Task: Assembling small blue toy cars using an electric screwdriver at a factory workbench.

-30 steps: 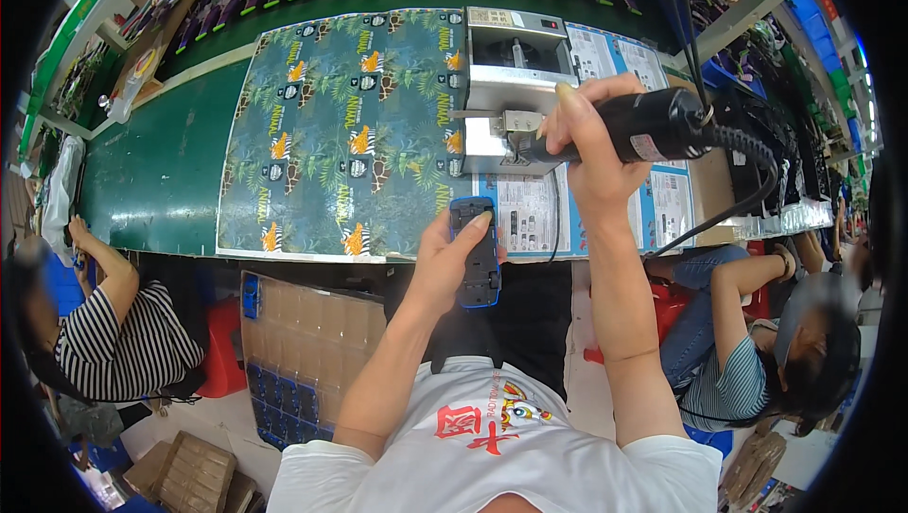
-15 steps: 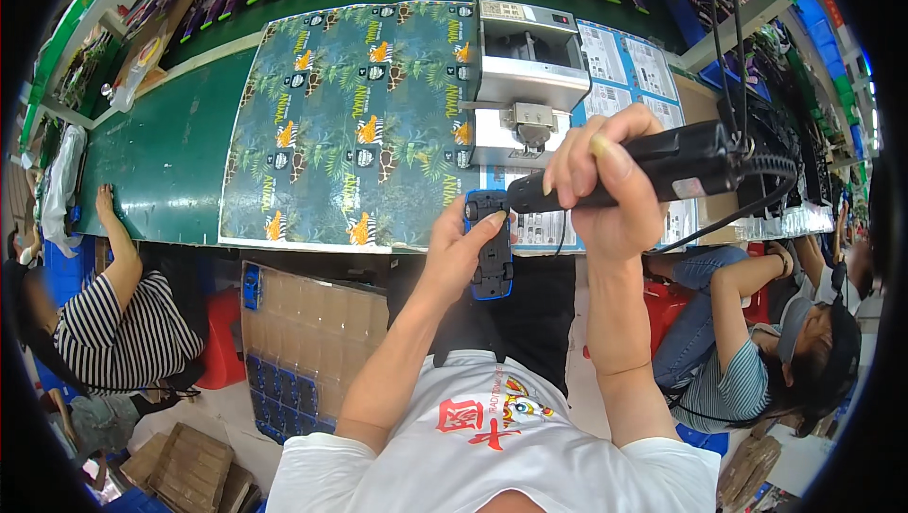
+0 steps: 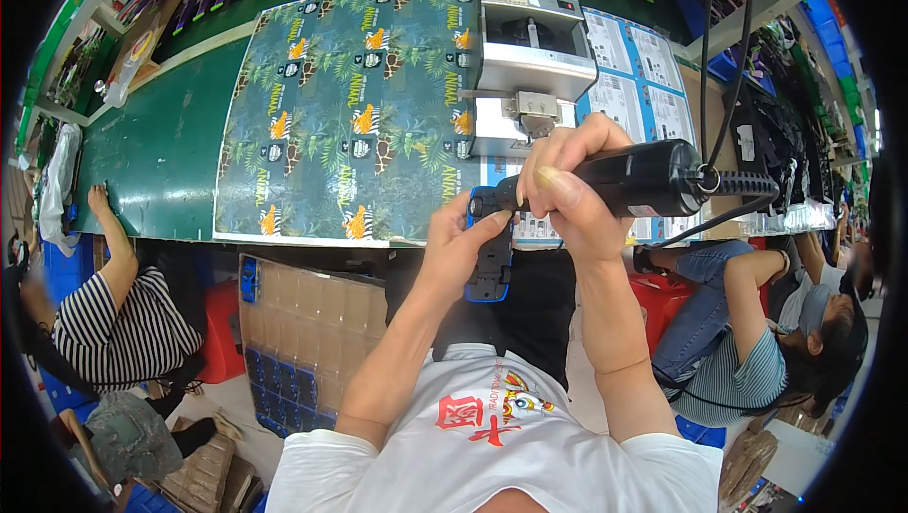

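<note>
My left hand is closed around a blue toy car, turned so that its black underside faces up, just off the table's near edge. In my right hand is a black electric screwdriver, gripped with the fingers wrapped round its front part. The screwdriver's nose points left at the far end of the car, close to my left thumb. My fingers hide its tip, so I cannot tell whether it touches a screw.
A silver screw-feeding machine stands beyond my hands on printed sheets. The screwdriver's cable loops off to the right. Below the table, a divided cardboard tray holds several blue cars. Co-workers sit at left and right.
The screwdriver's rear end has swung down and toward me, so the tool lies more level. My right hand has shifted slightly left. My left hand still holds the car in nearly the same place.
</note>
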Available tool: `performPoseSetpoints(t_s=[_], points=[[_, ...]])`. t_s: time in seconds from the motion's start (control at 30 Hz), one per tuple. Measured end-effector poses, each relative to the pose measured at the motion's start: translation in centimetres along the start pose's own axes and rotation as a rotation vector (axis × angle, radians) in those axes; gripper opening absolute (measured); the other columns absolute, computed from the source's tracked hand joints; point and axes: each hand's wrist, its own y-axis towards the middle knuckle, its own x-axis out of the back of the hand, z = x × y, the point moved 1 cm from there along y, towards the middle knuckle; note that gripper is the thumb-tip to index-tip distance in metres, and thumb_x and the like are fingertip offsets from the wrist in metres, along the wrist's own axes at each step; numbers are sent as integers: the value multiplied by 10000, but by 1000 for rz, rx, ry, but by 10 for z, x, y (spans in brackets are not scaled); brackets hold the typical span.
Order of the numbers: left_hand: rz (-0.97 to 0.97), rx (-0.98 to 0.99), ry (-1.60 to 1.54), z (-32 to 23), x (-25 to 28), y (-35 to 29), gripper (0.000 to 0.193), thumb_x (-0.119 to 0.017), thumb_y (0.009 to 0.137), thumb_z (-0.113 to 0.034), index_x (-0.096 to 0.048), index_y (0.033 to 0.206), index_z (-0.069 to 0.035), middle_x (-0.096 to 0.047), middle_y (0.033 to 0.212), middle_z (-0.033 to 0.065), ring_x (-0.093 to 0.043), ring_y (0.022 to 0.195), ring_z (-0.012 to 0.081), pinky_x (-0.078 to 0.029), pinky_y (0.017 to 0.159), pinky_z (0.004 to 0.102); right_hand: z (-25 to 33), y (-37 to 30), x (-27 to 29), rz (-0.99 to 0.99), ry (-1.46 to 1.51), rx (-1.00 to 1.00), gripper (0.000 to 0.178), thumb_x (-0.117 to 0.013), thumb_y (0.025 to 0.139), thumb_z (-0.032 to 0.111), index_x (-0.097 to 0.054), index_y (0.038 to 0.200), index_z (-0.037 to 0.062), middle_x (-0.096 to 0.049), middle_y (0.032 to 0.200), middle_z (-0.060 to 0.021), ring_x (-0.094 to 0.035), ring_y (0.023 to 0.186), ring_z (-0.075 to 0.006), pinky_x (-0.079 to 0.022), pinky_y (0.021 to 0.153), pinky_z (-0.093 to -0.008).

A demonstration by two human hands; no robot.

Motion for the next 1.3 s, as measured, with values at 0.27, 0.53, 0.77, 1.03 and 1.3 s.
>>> performPoseSetpoints(t_s=[0.27,0.53,0.77,1.03,1.3], points=[[7,6,-13,7,1,4,192,-660,880,-44,-663,1068,-6,-693,891,35,-640,721,83,-541,661,247,6,-2,3,69,-20,19,212,-674,809,104,-469,822,52,-517,621,-68,-490,498,-144,-470,542,-306],[-18,-22,-65,-3,-2,-2,172,-711,855,-49,-699,1021,-4,-703,863,49,-646,699,90,-544,642,254,18,1,-4,120,-82,71,177,-642,832,102,-474,847,48,-513,633,-69,-487,517,-153,-470,564,-317],[-146,-44,-697,-22,40,16,201,-657,908,-177,-622,1066,-58,-689,1003,142,-683,890,251,-568,861,497,49,41,27,-4,58,287,91,-585,890,73,-514,872,20,-528,625,-81,-513,509,-173,-497,568,-335],[-87,-187,-336,-13,34,17,501,-655,810,78,-482,1254,-79,-624,1186,146,-667,1032,300,-607,837,480,14,48,19,-100,-184,210,155,-728,817,28,-574,829,23,-585,610,-49,-559,483,-107,-466,497,-245],[-144,-220,-416,-8,38,24,548,-659,753,131,-488,1230,-77,-635,1130,123,-673,928,259,-603,732,432,19,56,7,-82,-149,-16,180,-742,808,94,-583,774,18,-555,559,-35,-511,426,-102,-399,445,-234]])
